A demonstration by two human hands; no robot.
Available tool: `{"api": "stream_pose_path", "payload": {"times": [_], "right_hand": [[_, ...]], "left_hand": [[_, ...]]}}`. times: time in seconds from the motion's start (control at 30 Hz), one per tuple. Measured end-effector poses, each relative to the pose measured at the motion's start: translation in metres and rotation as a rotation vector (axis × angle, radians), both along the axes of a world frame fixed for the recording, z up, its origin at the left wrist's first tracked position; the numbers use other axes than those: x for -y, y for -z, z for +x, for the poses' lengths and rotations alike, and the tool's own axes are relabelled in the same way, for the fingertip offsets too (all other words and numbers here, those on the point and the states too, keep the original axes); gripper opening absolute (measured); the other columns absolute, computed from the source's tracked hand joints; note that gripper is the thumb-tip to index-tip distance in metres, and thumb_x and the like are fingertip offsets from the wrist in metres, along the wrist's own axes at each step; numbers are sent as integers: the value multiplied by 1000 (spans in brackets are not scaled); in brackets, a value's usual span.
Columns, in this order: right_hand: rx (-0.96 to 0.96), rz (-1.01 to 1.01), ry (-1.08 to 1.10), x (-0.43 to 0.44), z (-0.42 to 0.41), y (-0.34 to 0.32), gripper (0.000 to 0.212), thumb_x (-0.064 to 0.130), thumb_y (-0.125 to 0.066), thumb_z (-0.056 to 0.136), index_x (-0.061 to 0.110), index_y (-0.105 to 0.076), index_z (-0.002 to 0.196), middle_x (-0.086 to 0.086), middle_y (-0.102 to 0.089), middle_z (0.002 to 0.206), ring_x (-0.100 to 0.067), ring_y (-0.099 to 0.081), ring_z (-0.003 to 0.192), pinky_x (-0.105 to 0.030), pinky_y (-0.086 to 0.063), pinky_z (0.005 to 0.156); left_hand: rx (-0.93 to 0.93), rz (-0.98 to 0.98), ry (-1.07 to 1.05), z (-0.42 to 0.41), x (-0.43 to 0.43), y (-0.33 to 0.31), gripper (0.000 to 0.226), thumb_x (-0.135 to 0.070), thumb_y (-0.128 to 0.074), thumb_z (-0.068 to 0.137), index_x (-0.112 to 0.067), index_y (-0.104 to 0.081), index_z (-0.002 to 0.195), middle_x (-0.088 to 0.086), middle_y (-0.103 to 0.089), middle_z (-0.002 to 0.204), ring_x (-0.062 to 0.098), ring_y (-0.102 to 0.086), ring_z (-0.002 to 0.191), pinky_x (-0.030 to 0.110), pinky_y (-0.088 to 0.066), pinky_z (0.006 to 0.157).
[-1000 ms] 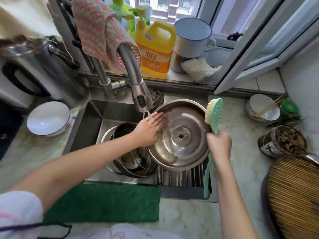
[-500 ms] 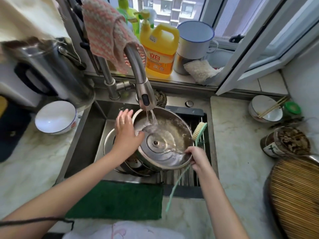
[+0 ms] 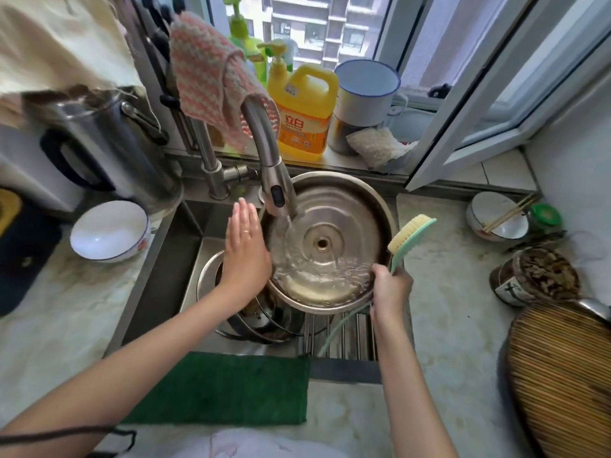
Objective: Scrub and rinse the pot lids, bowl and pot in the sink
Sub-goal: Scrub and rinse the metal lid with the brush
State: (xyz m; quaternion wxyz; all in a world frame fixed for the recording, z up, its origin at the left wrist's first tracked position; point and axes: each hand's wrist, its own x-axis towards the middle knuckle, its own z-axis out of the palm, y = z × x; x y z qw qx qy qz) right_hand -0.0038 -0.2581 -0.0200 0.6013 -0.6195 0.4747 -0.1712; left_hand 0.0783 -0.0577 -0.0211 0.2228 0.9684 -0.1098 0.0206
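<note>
A large steel pot lid is tilted over the sink, inner side toward me, with water from the faucet running down it and pooling at its lower rim. My left hand lies flat, fingers together, against the lid's left edge. My right hand grips the lid's lower right rim together with a green dish brush, bristles pointing up. Below the lid, a steel pot with another lid in it sits in the sink.
A white bowl and kettle stand on the left counter. A yellow detergent bottle and enamel mug are on the sill. A bowl with chopsticks, a jar and a bamboo mat are on the right. A green cloth lies at the front.
The lid has been raised and tilted more upright under the running water. My left hand has flattened against its left edge, and the brush now points upward.
</note>
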Motion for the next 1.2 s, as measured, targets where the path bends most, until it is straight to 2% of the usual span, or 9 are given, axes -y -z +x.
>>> {"api": "stream_pose_path", "payload": {"times": [0.17, 0.33, 0.43, 0.63, 0.73, 0.87, 0.93, 1.03, 1.2], "right_hand": [[-148, -322, -47, 13, -1, -30, 10, 1, -52, 81, 4, -60, 76, -13, -54, 67, -34, -53, 68, -33, -35, 60], [-190, -659, -115, 16, -9, -49, 16, 6, -53, 87, 6, -69, 91, -10, -62, 71, -28, -52, 65, -30, -29, 52], [-193, -800, -94, 18, -11, -58, 31, 8, -52, 89, 12, -68, 116, -12, -71, 84, -28, -58, 69, -24, -30, 58], [-90, -986, -34, 15, -11, -59, 51, -3, -54, 81, 7, -57, 131, -16, -68, 114, -34, -67, 94, -34, -53, 75], [-94, -1023, 16, 9, -12, -67, 55, -7, -54, 79, 3, -54, 133, -16, -64, 122, -34, -65, 104, -35, -52, 81], [-233, -941, 27, 3, -6, -81, 61, -3, -50, 80, 6, -45, 140, -13, -60, 127, -34, -61, 105, -37, -48, 81], [-307, -892, 6, 1, -2, -86, 56, 0, -50, 82, 7, -47, 138, -11, -58, 126, -33, -60, 103, -35, -44, 79], [-363, -851, -69, -3, 5, -96, 49, 8, -53, 86, 6, -49, 135, -11, -53, 125, -32, -59, 100, -33, -42, 78], [-249, -861, -333, -16, 10, -106, 44, 26, -62, 88, 20, -55, 132, -3, -47, 125, -19, -57, 95, -22, -33, 71]], "left_hand": [[-85, 219, 354, -29, 36, 39, 74, -30, -29, 92, -9, 15, 149, 18, 34, 149, 29, 33, 138, 38, 21, 112], [-106, 402, 697, -7, 52, 47, 59, -40, -27, 87, -15, -55, 132, 14, -51, 139, 29, -44, 132, 38, -8, 113], [-83, 424, 595, 2, 59, 50, 58, -39, -23, 98, -12, -25, 149, 10, -11, 159, 21, -3, 147, 36, 12, 115], [-560, -35, 721, -48, 98, 26, 71, -12, -50, 90, -23, -17, 151, 6, -13, 158, 22, -12, 146, 35, -12, 117], [-501, -234, 839, -84, 115, 17, 73, -9, -57, 87, -13, -21, 150, 11, -23, 156, 23, -20, 144, 37, -16, 118], [-603, -542, 582, -113, 142, 14, 47, -6, -48, 90, 4, -43, 135, 23, -40, 143, 33, -38, 133, 45, -22, 115], [-746, -796, 285, -119, 148, 3, 28, -14, -40, 96, -3, -51, 120, 28, -46, 136, 28, -53, 111, 34, -47, 96], [-761, -1108, 53, -123, 150, -10, 16, -32, -50, 84, -19, -61, 86, 8, -66, 95, 13, -53, 86, 29, -43, 75], [-672, -1350, 108, -102, 130, -31, 20, -8, -52, 94, -26, -58, 102, -3, -66, 100, 3, -62, 92, 29, -50, 85]]}}
